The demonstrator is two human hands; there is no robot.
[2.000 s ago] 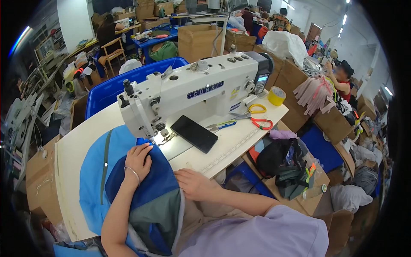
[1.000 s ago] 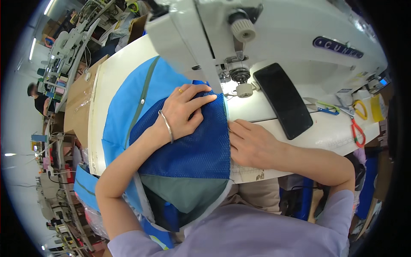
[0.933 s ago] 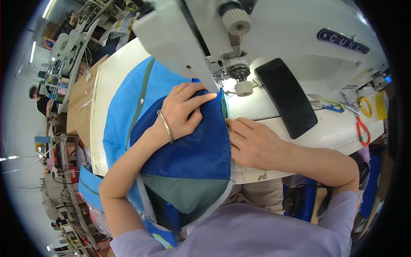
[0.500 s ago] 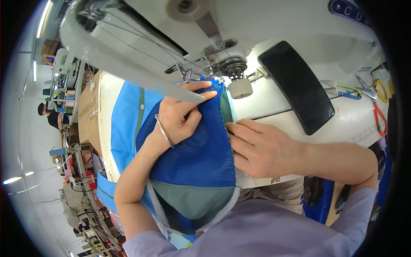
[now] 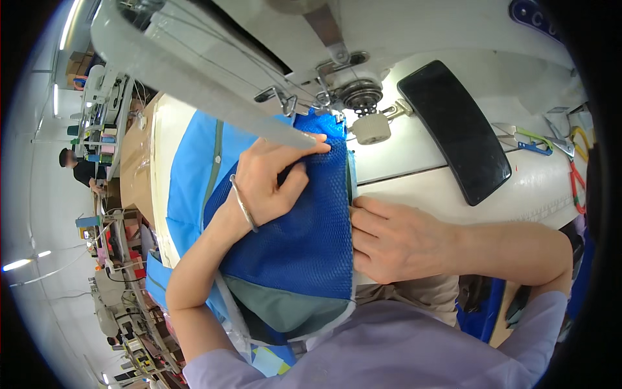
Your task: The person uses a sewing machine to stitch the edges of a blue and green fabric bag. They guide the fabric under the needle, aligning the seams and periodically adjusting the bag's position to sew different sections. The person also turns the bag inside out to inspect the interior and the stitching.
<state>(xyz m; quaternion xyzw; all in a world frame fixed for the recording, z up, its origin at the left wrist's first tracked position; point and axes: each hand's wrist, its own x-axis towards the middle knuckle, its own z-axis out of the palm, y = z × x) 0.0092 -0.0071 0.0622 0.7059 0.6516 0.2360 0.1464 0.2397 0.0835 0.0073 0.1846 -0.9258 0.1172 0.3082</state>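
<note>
White sewing table (image 5: 414, 178): fabric (image 5: 298, 246), phone (image 5: 457, 129), scissors (image 5: 528, 137).

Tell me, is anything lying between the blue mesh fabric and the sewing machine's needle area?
Nothing visible. The blue mesh fabric runs right up under the sewing machine head; the left hand presses on top, the right hand holds its edge.

The left hand (image 5: 269, 178) lies flat, fingers stretched forward together. The right hand (image 5: 389, 240) rests palm-down, fingers pointing left.
</note>
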